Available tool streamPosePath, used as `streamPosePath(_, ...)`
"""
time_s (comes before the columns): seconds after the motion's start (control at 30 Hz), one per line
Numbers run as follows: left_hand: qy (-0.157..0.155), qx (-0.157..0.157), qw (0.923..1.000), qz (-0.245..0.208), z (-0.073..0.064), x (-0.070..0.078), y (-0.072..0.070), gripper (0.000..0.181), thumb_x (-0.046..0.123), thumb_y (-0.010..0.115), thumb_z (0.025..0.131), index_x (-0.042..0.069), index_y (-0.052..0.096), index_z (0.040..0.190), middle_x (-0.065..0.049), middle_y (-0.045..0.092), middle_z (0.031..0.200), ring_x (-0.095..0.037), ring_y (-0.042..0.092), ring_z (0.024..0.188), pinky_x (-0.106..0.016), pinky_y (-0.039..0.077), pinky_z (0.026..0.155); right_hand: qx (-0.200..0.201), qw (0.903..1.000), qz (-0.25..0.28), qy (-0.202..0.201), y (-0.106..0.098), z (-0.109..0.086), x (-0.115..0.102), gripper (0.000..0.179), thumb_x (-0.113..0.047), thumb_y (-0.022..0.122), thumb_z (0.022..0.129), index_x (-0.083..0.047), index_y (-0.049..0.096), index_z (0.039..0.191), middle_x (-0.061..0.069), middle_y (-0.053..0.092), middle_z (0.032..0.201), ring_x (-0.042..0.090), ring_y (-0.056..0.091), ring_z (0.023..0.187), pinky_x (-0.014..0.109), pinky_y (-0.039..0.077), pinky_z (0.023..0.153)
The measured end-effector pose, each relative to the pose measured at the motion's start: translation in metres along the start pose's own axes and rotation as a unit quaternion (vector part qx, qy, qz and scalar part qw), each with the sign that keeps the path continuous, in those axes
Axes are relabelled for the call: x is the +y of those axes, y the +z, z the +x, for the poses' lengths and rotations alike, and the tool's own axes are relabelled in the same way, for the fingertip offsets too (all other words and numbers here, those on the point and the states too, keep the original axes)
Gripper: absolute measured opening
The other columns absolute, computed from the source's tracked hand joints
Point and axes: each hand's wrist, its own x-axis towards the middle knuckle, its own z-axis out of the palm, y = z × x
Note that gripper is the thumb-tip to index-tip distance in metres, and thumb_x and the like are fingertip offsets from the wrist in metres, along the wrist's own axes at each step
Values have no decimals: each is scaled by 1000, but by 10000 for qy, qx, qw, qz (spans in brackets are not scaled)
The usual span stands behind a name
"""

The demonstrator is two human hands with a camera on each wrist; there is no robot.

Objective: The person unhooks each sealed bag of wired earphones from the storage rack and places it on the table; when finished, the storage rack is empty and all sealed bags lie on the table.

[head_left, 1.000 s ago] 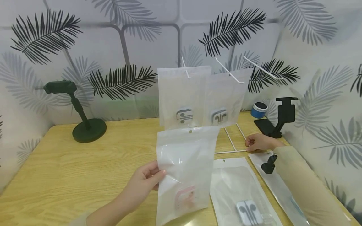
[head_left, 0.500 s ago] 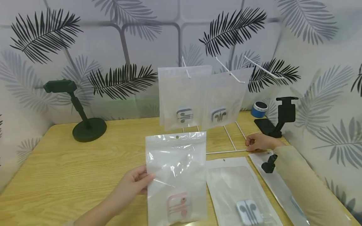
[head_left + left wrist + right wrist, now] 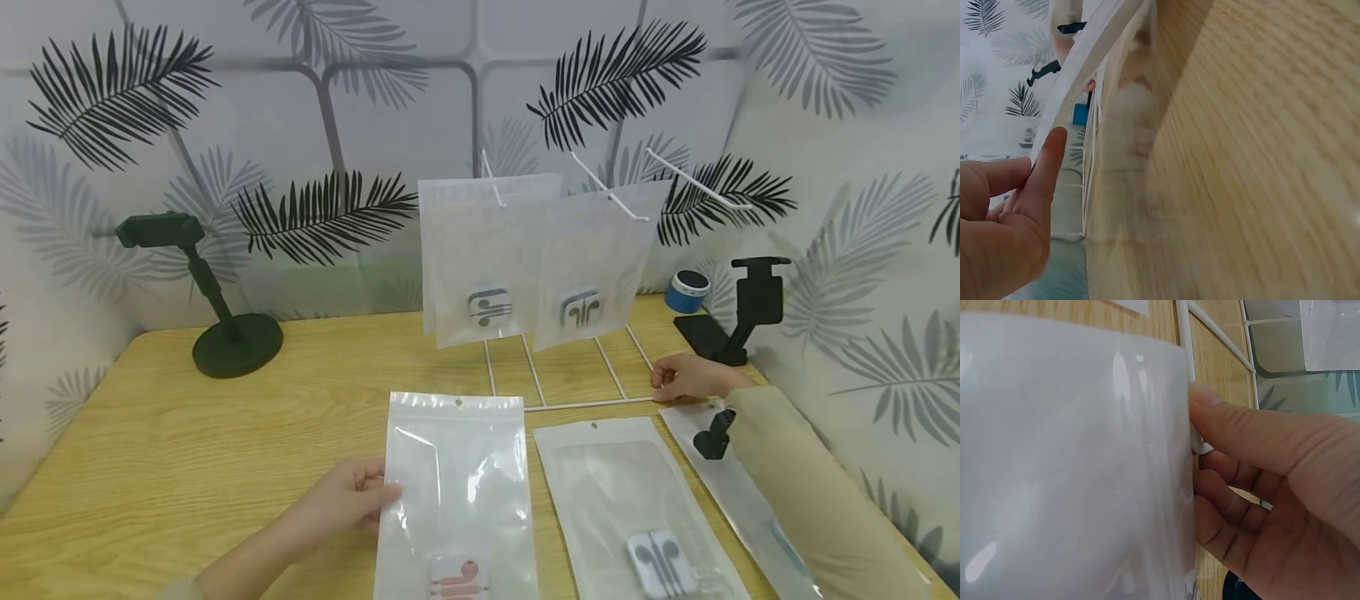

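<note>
- Both hands are well apart, each one holding something.
- Left hand (image 3: 337, 502) pinches the side of a shiny white bag (image 3: 457, 475) between thumb and fingers.
- This bag is in front of the rack (image 3: 588, 406), near its left front corner, with pink earphones (image 3: 459, 581) low inside; its bottom edge is out of sight.
- Right hand (image 3: 688, 377) holds the rack at its right front corner, the thumb on the white bar.
- Just in front of the rack, a flat bag (image 3: 622, 479) with white earphones (image 3: 662, 564) lies on the table (image 3: 187, 450).
- Bags with earphones hang from the rack's left hook (image 3: 493, 179) and middle hook (image 3: 609, 187).
- Left of the rack stands a green stand (image 3: 236, 346); right of it, a black stand (image 3: 759, 300).
</note>
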Motion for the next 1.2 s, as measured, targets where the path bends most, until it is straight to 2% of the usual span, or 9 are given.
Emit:
streamPosePath(0.1,-38,-81,10000,38,3,-7,-3,31,10,55,92,-14,54,111,-15,66,88,-24,65,81,-36,55,67,1,10000,-2,15,0,-1,-2,17,-9,66,85,-1,52,91,2,44,73,14,43,63,24,35,54)
streamPosePath(0.23,-186,-167,9989,385,6,-14,-6,23,15,58,91,-8,60,91,-10,64,71,-18,63,63,-31,54,58,26,10000,-43,5,1,-2,-3,17,-9,66,85,-1,52,90,2,44,72,14,43,62,24,35,53)
streamPosePath(0.37,-310,-230,9945,969,7,-16,-9,27,21,61,89,-1,58,74,-4,58,59,-13,58,51,-27,52,50,56,9999,-79,-25,0,-2,-3,17,-10,67,85,-1,52,89,1,45,71,14,43,61,24,35,52)
streamPosePath(0.57,-350,-317,9868,1548,11,-19,-9,36,25,59,90,1,56,65,-5,59,56,-9,55,43,-23,48,43,55,9999,-101,-13,0,-1,-1,17,-10,67,85,-2,52,89,1,45,71,14,43,62,24,35,53)
streamPosePath(0.9,-237,-271,9876,1530,17,-20,-2,36,20,56,92,0,55,62,-4,57,51,-7,53,40,-22,47,41,57,9999,-129,-53,0,0,0,18,-10,67,84,-1,53,89,1,45,72,14,43,63,24,35,54)
streamPosePath(1.2,-413,-161,9910,1263,19,-23,5,31,18,54,93,-1,56,68,-7,60,58,-10,57,44,-27,52,45,33,9999,-117,-59,0,-1,-1,17,-10,67,84,-1,53,89,2,45,71,15,43,63,24,35,54)
